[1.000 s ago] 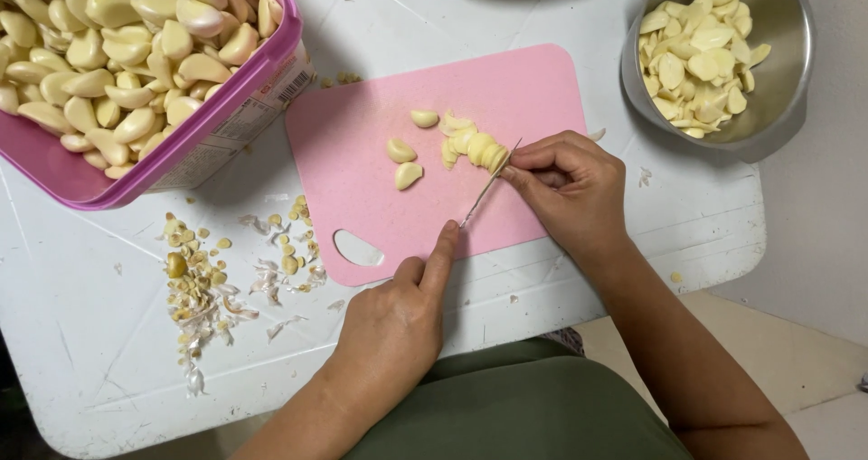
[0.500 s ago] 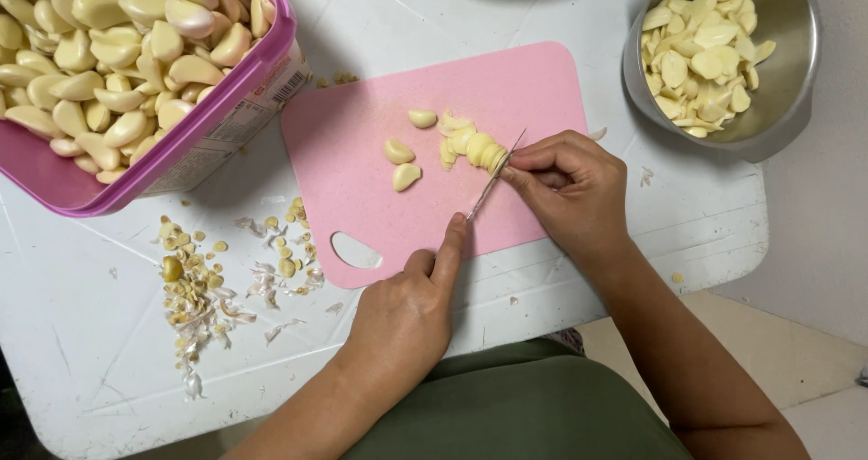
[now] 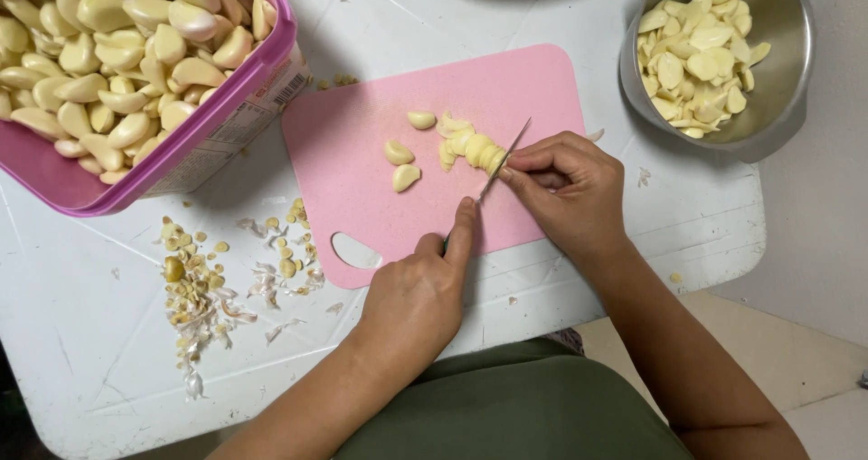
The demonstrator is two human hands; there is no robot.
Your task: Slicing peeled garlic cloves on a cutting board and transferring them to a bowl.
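Garlic, a pale yellow peeled clove partly cut into thin slices (image 3: pixel 472 145), lay near the middle of the pink plastic cutting board (image 3: pixel 362 135), and over the last second little about it had altered: the fanned slices stayed in place while the narrow steel knife blade (image 3: pixel 504 160) kept its slant at the uncut end. What had shifted was the left hand (image 3: pixel 420 293), which had crept a little toward twelve o'clock along the board, its forefinger stretched up the knife's spine; its other fingers seemed curled about the handle, though the handle itself was hidden. That small advance suggested the slicing was carrying on cut by cut, with only a stub of clove left. The right hand (image 3: pixel 570 189), at three o'clock from the clove, had its fingertips pressed together against the uncut end, steadying it beside the blade.

Three whole cloves (image 3: pixel 404 153) waited at nine o'clock from the sliced one. At ten o'clock stood the purple plastic tub of peeled cloves (image 3: pixel 226 117), at two o'clock the round steel bowl of slices (image 3: pixel 787 80), and at eight o'clock, on the white table (image 3: pixel 90 333), a scatter of trimmed ends and papery skins (image 3: pixel 194 275).
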